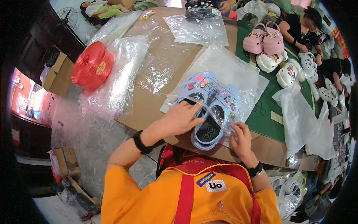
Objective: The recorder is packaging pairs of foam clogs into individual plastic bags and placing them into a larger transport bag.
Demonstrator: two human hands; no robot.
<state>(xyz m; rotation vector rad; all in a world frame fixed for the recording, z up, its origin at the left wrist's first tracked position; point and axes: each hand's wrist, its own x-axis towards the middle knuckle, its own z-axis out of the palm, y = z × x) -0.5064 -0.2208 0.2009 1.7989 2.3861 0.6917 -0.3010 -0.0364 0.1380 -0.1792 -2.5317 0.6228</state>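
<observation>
A pair of light blue clogs with black insoles and colourful charms lies at the table's near edge. Their toes point away from me and are inside a transparent plastic bag, whose open edge crosses over the clogs. My left hand is closed over the heel of the left clog, its fingertips at the shoe's opening beside the bag's edge. To the right, my right hand pinches the bag's edge next to the right clog. Part of the left clog is hidden beneath my left hand.
A roll of red plastic twine sits on stacked transparent bags at the left. Pink clogs and white clogs stand on a green mat to the right. Co-workers sit beyond. Loose white bags hang over the right edge.
</observation>
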